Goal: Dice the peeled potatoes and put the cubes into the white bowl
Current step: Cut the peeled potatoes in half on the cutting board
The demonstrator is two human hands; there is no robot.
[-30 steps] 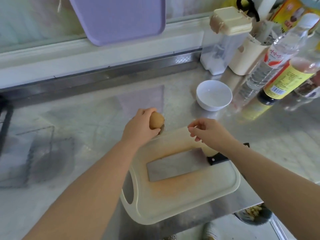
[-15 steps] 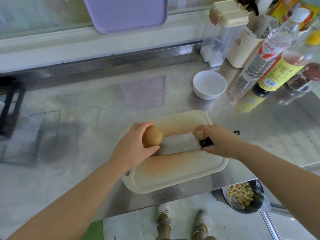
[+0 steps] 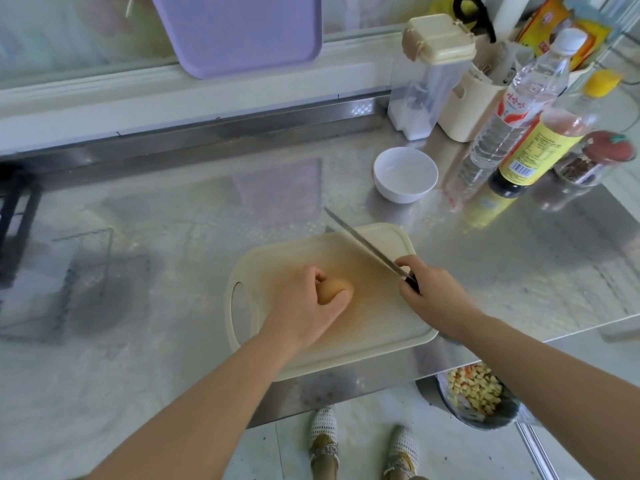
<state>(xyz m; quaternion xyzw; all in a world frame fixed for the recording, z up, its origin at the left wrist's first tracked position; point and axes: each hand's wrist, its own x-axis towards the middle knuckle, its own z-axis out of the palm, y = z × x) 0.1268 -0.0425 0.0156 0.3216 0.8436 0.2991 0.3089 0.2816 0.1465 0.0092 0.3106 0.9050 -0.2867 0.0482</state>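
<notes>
A cream cutting board [image 3: 367, 327] lies on the steel counter. My left hand [image 3: 304, 306] presses a tan peeled potato [image 3: 336, 289] down on the board's middle. To its right, my right hand [image 3: 429, 296] grips the black handle of a cleaver [image 3: 360, 242]. The blade is lifted on edge and points away to the upper left, above the board's far side. The white bowl [image 3: 405, 174] stands behind the board on the right; I see nothing in it.
Bottles [image 3: 512, 109] and a clear dispenser [image 3: 429, 74] crowd the back right. A purple board [image 3: 239, 29] leans on the back wall. A bin of scraps [image 3: 474, 393] sits on the floor below the counter edge, by my feet.
The potato came down from the board's far left corner to its middle. My right hand took the cleaver, which lay flat on the board, and raised it on edge.
</notes>
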